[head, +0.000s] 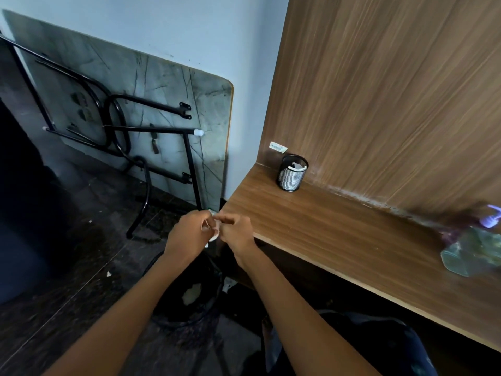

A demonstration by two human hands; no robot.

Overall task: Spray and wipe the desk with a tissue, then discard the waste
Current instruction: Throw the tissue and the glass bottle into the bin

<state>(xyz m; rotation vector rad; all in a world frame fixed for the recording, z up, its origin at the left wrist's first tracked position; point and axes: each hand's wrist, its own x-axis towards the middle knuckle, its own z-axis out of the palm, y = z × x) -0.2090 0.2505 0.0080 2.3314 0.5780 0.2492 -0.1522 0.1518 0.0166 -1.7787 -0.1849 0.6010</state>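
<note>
My left hand (189,231) and my right hand (235,232) meet just off the left corner of the wooden desk (325,226). Between their fingertips they pinch a small crumpled white tissue (214,234). Directly below the hands, on the floor, stands a dark waste bin (187,316) with a pale scrap of paper inside. The spray bottle (474,240), blurred, with a pale nozzle and greenish body, stands on the desk at the far right.
A black mesh cup (292,173) with white paper in it stands at the desk's back left corner. A wood panel rises behind the desk. A folded table (130,109) with black legs leans against the white wall. The floor is dark.
</note>
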